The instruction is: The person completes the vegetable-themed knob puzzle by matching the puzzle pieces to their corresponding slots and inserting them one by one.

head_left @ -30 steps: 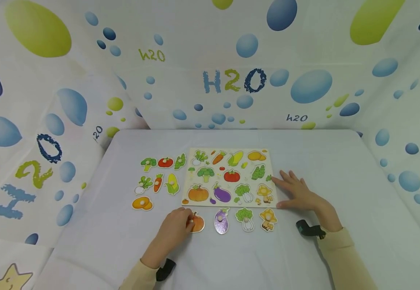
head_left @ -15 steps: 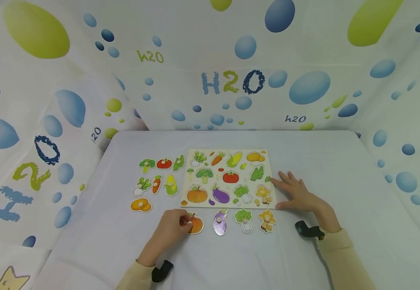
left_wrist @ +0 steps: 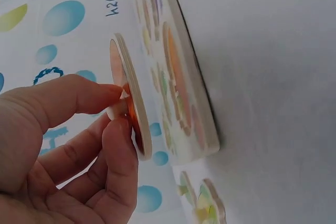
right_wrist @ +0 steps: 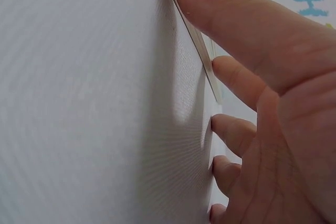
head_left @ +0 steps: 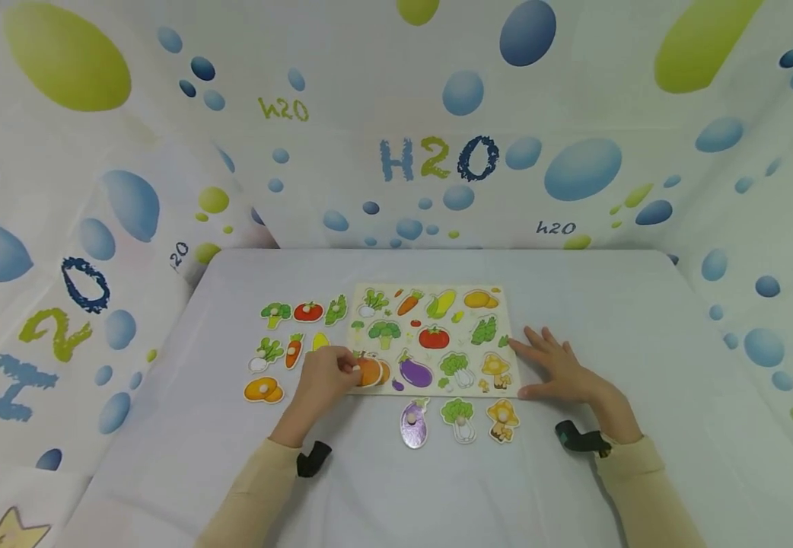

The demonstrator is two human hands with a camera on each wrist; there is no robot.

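My left hand (head_left: 326,384) pinches a pumpkin puzzle piece (head_left: 371,371) by its small knob, between thumb and fingertips. In the head view the piece overlaps the printed pumpkin at the near left corner of the wooden puzzle board (head_left: 403,392). The left wrist view shows the pumpkin piece (left_wrist: 137,114) tilted on edge, with a gap between it and the board (left_wrist: 202,153). My right hand (head_left: 561,373) lies with spread, fairly straight fingers at the board's right edge, thumb and index fingertips touching it. The right wrist view shows that thumb (right_wrist: 236,19) against the board's side.
Left of the board lie loose pieces: broccoli (head_left: 275,313), tomato (head_left: 308,311), leafy green (head_left: 335,310), radish (head_left: 266,354), carrot (head_left: 294,351), partly hidden corn (head_left: 320,341) and potato (head_left: 263,390). In front are eggplant (head_left: 413,425), bok choy (head_left: 460,421) and mushroom (head_left: 503,421).
My left hand has lifted the pumpkin piece from the cloth in front of the board and carried it forward over the board's near left corner. My right hand stays at the board's edge.
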